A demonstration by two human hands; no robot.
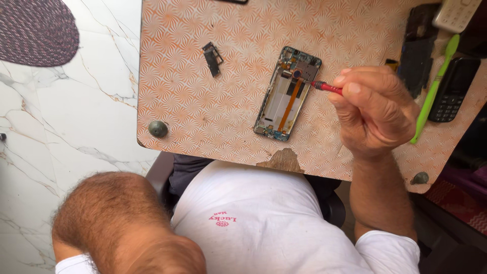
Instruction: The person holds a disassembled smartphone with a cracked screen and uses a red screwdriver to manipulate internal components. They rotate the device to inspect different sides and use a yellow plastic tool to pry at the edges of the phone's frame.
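We work with a red screwdriver (327, 88) on the opened phone (287, 94) in the middle of the patterned table (203, 101).

The phone lies with its back cover off, the orange flex cable (289, 104) and the small boards showing; the tip of the screwdriver touches its upper part, near the camera end. Our right hand (373, 111) is closed around the red handle, just to the right of the phone. Our left hand is out of the picture; only the forearm (122, 223) shows below the table edge. We judge that we are on a screw of the top board, and the tip must stay straight in the head. Left of the phone lies a small black bracket (212, 59); far to its right are a green plastic tool (433, 91) and a black keypad phone (450, 91).
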